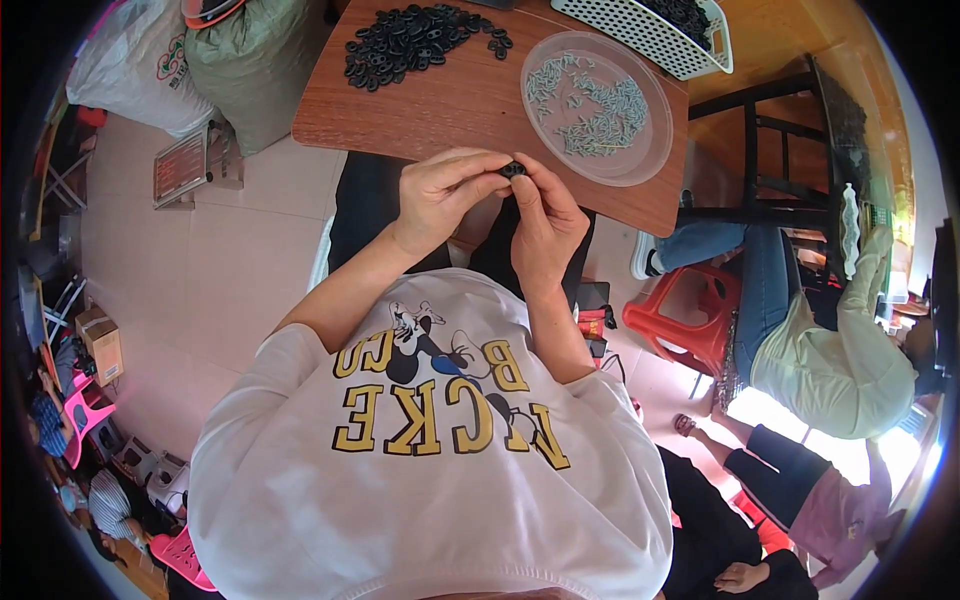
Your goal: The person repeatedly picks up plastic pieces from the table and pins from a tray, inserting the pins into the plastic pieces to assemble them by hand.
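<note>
My left hand (446, 192) and my right hand (545, 222) meet just off the table's near edge. Between their fingertips they pinch one small black oval plastic piece (513, 169), whose finer shape is too small to make out. On the wooden table (460, 115) a loose pile of similar black oval pieces (408, 40) lies at the far left, each with holes in it. A round clear plastic tray (530, 120) right of my hands holds many small silvery screws or pins (605, 112).
A white perforated basket (640, 45) of black parts stands at the far right. Stuffed sacks (255, 70) and a small metal stool (185, 168) are to the left. At right, a red plastic stool (675, 310) and a black metal frame (755, 150) stand near a seated person (820, 365).
</note>
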